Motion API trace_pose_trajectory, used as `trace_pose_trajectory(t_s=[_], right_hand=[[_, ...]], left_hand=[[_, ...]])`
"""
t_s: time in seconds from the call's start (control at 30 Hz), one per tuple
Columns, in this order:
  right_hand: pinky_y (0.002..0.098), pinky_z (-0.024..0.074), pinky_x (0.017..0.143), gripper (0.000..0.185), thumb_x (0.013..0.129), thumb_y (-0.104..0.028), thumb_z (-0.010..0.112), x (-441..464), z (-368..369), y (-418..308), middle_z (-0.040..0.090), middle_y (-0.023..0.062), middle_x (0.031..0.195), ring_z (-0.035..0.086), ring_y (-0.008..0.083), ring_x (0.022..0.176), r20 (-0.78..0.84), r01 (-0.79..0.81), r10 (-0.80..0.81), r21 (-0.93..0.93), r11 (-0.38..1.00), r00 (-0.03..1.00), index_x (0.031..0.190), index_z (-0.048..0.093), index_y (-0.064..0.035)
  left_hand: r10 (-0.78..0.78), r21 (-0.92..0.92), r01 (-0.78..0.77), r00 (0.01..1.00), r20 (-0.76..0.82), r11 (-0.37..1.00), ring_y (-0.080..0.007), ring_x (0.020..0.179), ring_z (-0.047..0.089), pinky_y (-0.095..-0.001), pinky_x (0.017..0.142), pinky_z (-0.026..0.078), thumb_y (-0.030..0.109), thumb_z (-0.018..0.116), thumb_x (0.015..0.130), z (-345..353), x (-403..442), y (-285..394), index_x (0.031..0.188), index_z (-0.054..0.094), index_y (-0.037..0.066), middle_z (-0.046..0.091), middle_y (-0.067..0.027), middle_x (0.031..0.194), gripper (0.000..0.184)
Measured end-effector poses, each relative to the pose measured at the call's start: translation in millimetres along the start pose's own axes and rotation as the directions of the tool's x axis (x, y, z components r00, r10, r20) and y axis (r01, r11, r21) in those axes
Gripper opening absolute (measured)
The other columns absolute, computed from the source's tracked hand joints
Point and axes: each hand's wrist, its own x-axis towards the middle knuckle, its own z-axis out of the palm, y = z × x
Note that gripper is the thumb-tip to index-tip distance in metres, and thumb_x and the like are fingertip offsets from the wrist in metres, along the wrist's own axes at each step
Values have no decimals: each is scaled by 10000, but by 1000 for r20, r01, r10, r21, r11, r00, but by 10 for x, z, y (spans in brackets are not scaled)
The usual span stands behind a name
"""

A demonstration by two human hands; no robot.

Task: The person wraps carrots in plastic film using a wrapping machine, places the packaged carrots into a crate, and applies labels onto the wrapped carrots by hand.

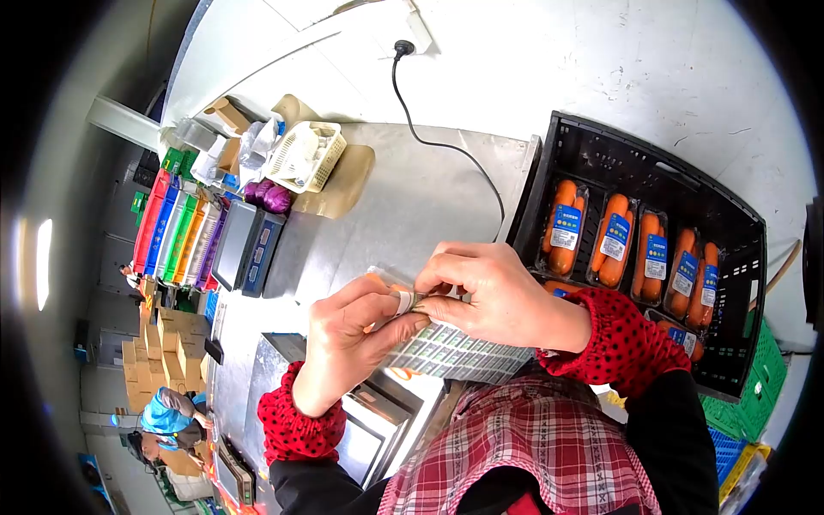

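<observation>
My left hand (pixel 350 333) is closed, thumb and fingers pinching the upper edge of a grey-green sheet of small printed labels (pixel 468 354). Close beside it, my right hand (pixel 502 287) pinches the same edge with thumb and forefinger. The sheet hangs toward my checked apron (pixel 532 438). Whether a single label is between my fingertips is too small to tell. Something orange shows partly behind my left hand and the sheet; its kind is hidden. At my right, a black crate (pixel 652 163) holds several clear-wrapped packs of carrots (pixel 614 240) with blue-and-white labels.
On the steel table (pixel 403 189) stand a scale (pixel 249 249), a cream basket (pixel 306 157) and purple onions (pixel 269 196). Coloured crates (pixel 176 232) are stacked beyond. A black cable (pixel 438 144) crosses the table. Another person (pixel 172 416) works at the far left.
</observation>
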Motion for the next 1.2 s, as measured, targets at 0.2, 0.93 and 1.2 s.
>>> trace_pose_trajectory(t_s=[0.2, 0.93, 1.2], right_hand=[[331, 473, 563, 69, 783, -92, 709, -111, -110, 212, 620, 50, 765, 607, 193, 616, -118, 76, -66, 83, 994, 991, 812, 662, -52], [423, 513, 766, 341, 773, -271, 768, -1247, -1270, 3026, 683, 205, 863, 670, 330, 833, -686, -906, 593, -340, 253, 423, 927, 662, 14], [235, 468, 452, 340, 969, -351, 558, -1589, -1566, 730, 635, 77, 698, 602, 131, 520, -168, -685, 843, 512, 518, 512, 978, 522, -13]], left_hand=[[-117, 70, 115, 993, 28, 991, -191, 602, 577, -303, 547, 439, 66, 828, 653, 48, 8, -90, 760, 656, -24, 618, -83, 720, 222], [-513, -720, 335, 858, -34, 608, -79, 701, 550, -235, 683, 446, 30, 721, 812, 661, 211, -551, 861, 669, -35, 657, -26, 804, 96], [-615, -827, 318, 787, -43, 464, -63, 625, 562, -209, 604, 472, 77, 722, 854, 1137, 285, -927, 818, 674, -3, 668, -32, 754, 100]])
